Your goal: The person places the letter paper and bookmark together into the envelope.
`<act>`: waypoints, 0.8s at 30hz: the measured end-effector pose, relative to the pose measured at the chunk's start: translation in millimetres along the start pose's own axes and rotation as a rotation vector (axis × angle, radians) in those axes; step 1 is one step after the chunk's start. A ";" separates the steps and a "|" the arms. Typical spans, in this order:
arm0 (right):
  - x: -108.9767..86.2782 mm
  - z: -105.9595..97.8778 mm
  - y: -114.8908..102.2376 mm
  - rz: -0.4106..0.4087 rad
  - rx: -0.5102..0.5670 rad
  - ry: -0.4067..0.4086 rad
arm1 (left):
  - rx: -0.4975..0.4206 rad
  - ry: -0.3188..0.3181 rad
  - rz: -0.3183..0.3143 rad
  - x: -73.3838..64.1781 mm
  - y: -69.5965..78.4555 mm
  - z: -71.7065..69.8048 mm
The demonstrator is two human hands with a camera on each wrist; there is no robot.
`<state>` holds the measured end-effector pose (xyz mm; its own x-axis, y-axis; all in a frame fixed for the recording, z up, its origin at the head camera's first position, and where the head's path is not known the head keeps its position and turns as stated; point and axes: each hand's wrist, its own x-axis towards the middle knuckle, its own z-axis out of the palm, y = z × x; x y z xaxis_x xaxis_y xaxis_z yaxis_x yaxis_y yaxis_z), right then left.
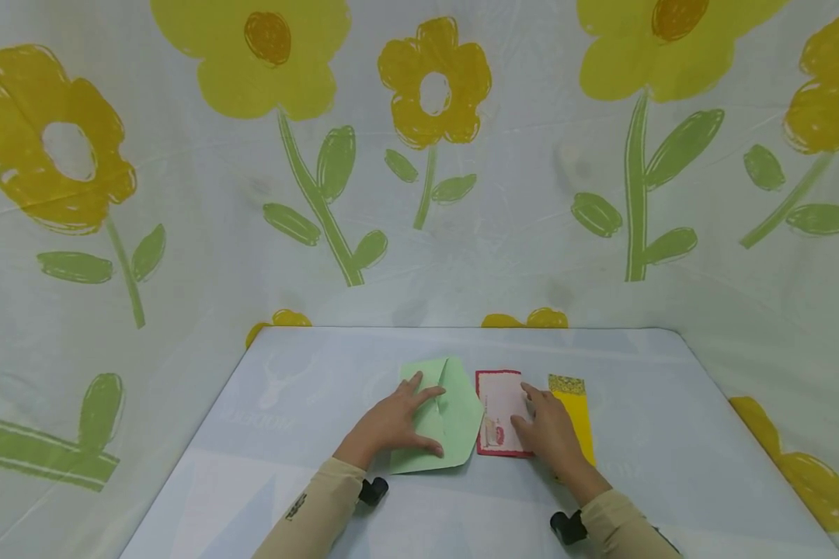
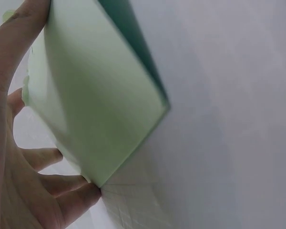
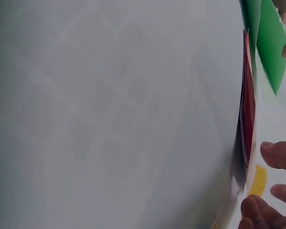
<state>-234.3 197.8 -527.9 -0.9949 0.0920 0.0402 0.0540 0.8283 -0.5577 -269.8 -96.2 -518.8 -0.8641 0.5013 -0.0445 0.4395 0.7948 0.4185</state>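
My left hand [image 1: 395, 419] rests on a light green envelope [image 1: 457, 423], its fingers and thumb spread over the paper. In the left wrist view the green envelope [image 2: 95, 90] stands out large, with fingertips [image 2: 81, 195] along its edge. To the right lies a pale pink card with a red border [image 1: 503, 404] and a small picture near its bottom. My right hand [image 1: 552, 431] is at that card's right side, thumb and fingers apart; whether they touch it I cannot tell. Partly hidden behind this hand is a yellow paper piece [image 1: 576, 407] with a glittery gold top.
The white table [image 1: 308, 373] carries all the paper pieces in its middle. A white cloth [image 1: 489, 248] printed with yellow flowers hangs behind and on both sides. Black wrist cameras [image 1: 569, 528] sit beneath the wrists.
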 end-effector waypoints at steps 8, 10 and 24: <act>1.3 1.0 -1.3 0.028 0.026 -0.025 | 0.015 -0.002 -0.001 0.4 0.6 -0.5; 1.6 1.2 -1.9 0.032 0.031 -0.027 | 0.018 0.000 0.001 0.3 0.6 -1.0; 2.2 7.1 -2.7 0.030 0.022 -0.053 | 0.012 0.002 0.004 0.0 -0.4 -0.8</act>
<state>-237.3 191.8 -532.2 -0.9960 0.0866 -0.0203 0.0824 0.8133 -0.5760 -270.2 -96.8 -518.3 -0.8628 0.5039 -0.0415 0.4458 0.7969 0.4077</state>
